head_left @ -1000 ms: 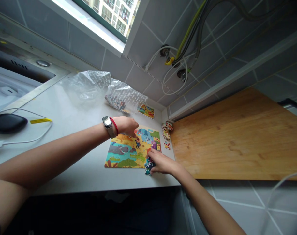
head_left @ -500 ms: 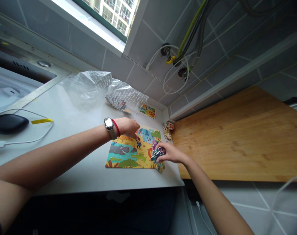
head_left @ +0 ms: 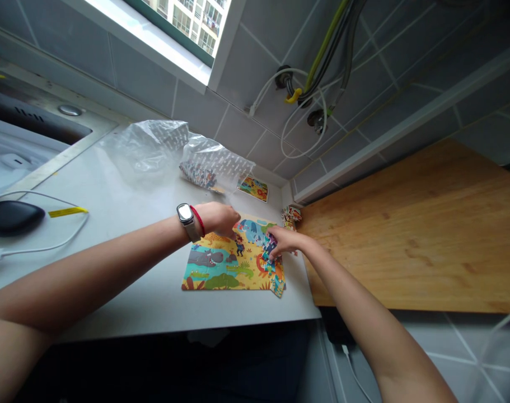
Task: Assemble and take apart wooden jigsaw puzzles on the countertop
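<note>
Puzzle [head_left: 221, 268] right edge hidden under right hand [head_left: 282, 242]; grip unclear

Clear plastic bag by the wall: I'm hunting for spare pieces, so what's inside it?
Inside the clear printed plastic bag a heap of colourful jigsaw pieces shows at its left end. Crumpled film hides how many, and whether anything else lies beneath.

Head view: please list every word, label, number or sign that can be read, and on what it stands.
Nothing can be read.
Plastic bag: white print, too blurred.
Yellow tag: too small.
Watch: screen shows only glare.
Puzzle and the puzzle pieces in the right hand: pictures, no words visible.
</note>
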The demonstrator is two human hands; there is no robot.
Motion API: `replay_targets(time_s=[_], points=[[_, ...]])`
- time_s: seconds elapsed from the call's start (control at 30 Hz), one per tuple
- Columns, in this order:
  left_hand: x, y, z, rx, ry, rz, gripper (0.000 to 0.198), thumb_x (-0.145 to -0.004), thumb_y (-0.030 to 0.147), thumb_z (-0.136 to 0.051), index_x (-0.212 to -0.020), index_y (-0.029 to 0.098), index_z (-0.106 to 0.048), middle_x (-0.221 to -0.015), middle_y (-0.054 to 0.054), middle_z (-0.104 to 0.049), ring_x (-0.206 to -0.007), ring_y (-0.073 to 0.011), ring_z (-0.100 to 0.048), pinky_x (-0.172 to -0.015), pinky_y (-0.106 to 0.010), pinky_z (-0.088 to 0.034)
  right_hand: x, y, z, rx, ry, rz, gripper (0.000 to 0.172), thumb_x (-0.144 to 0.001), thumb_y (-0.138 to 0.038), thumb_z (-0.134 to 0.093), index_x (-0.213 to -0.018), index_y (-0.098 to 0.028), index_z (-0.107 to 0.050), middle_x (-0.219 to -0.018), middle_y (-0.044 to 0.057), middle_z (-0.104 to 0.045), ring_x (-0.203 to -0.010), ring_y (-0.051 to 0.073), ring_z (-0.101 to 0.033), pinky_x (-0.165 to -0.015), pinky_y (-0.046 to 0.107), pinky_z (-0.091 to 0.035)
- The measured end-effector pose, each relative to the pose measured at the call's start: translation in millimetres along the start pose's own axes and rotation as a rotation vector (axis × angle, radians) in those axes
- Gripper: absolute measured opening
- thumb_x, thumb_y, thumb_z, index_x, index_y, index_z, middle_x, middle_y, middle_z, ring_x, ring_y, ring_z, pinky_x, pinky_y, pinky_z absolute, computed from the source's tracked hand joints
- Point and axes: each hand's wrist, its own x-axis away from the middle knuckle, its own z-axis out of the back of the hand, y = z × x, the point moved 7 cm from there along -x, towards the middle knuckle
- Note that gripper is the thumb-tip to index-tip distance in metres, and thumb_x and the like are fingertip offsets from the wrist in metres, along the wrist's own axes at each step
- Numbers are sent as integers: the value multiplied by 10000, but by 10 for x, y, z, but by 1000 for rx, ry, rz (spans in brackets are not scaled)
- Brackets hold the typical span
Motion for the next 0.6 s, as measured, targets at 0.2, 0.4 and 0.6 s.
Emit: replay_targets(time_s=[0.2, 0.4, 0.6], points=[[-4, 19, -10, -27, -12, 0, 527, -934, 510, -690, -1345, 179, -697, -1299, -187, -743, -1152, -324, -714, -871, -328, -557, 24, 15, -9, -26, -7, -15, 654, -514, -343, -1020, -1048, -222, -663, -981, 37, -683, -888, 272, -636, -750, 318, -484], [32, 34, 13, -13, 10, 0, 503, -932, 469, -695, -1343, 181, -708, -1296, -194, -743, -1135, -337, -718, -865, -343, -562, 68, 82, -59, -21, 3, -1, 680, -566, -403, -1003, -1122, -196, -670, -1020, 47, -686, -918, 259, -636, -725, 281, -451], [53, 44, 41, 25, 40, 8, 481, -891, 462, -750, -1296, 203, -743, -1249, -183, -766, -1096, -332, -729, -862, -341, -555, 68, 102, -93, -13, 69, 56, 678, -578, -389, -1004, -1141, -176, -692, -1134, 91, -653, -992, 264, -621, -832, 306, -478]])
